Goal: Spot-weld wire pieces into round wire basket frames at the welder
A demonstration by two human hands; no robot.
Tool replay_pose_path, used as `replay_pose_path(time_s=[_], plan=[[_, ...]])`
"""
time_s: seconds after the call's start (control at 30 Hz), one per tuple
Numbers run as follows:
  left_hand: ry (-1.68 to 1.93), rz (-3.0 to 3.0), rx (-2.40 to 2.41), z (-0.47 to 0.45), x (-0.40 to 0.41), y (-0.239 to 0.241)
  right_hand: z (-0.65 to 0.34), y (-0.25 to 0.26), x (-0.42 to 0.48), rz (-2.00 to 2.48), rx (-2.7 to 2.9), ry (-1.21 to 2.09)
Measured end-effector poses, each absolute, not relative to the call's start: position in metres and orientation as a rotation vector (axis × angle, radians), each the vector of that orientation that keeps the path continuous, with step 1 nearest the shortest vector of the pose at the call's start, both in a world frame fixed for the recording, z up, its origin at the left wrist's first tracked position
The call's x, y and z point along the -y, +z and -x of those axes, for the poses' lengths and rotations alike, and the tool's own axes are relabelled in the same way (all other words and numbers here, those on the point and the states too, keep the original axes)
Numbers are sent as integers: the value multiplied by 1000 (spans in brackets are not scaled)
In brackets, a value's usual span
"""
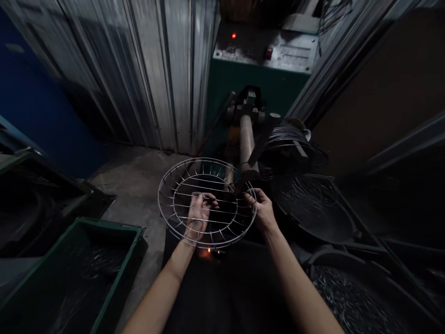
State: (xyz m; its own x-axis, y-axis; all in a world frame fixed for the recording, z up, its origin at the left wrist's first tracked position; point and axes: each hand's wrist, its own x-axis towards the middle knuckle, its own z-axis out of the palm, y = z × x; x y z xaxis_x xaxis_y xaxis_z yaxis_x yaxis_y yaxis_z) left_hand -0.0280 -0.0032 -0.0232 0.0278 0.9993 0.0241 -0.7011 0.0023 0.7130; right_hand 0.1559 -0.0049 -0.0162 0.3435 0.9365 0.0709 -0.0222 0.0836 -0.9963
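Right hand (262, 209) pinches basket (208, 189); left (199, 217) seemingly half-curled.

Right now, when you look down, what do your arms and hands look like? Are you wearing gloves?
No gloves! My left hand and right hand are both bare, each with ordinary fingers. My left forearm and right forearm show no sleeves. It's too dim here to tell whether my fingers are smudged.
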Motion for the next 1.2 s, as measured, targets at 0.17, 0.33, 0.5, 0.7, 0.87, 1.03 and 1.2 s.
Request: replay_pose_path(time_s=[0.17, 0.33, 0.5, 0.7, 0.87, 1.03, 1.2], plan=[[1470, -679, -580, 29, 0, -24, -156, -16, -2, 1256, 960, 931], [1469, -714, -522, 26, -1, -28, -156, -18, -6, 1241, 972, 929], [1444, -732, -527, 31, -1, -33, -156, -25, -11, 1187, 963, 947], [1147, -806, -509, 52, -4, -29, -163, -23, 6, 1194, 974, 969], [1220, -790, -513, 46, 1, -26, -162, -15, 13, 1273, 1029, 881], [1247, -785, -543, 40, 16, -21, -160, -13, 8, 1271, 1006, 907], [1252, -823, -569, 40, 23, -20, -162, -20, 4, 1270, 1060, 914]])
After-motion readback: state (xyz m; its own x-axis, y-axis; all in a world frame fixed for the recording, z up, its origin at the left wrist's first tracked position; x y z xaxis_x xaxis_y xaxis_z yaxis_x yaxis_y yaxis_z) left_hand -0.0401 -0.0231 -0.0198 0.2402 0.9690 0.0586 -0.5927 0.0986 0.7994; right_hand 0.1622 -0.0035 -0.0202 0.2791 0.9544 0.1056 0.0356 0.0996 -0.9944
